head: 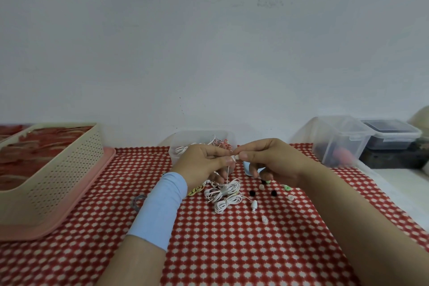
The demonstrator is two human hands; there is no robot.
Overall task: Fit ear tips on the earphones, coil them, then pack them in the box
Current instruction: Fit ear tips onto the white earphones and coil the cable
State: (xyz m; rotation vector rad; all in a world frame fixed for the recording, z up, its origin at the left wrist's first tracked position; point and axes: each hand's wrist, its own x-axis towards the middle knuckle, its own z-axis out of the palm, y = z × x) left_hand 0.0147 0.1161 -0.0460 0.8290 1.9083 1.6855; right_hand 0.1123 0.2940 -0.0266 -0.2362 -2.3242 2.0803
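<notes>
Earphones [224,193]: one white earbud [236,158] is held up between both hands, above the coiled bundle.
The left hand [204,162] pinches the earbud by its cable end and the right hand [274,160] pinches its other side. The white bundle lies just below on the checked cloth [232,251], with loose ear tips [261,187] scattered near it. The clear box [202,138] stands just behind the hands, and a cream basket [58,169] sits well apart on the left.
</notes>
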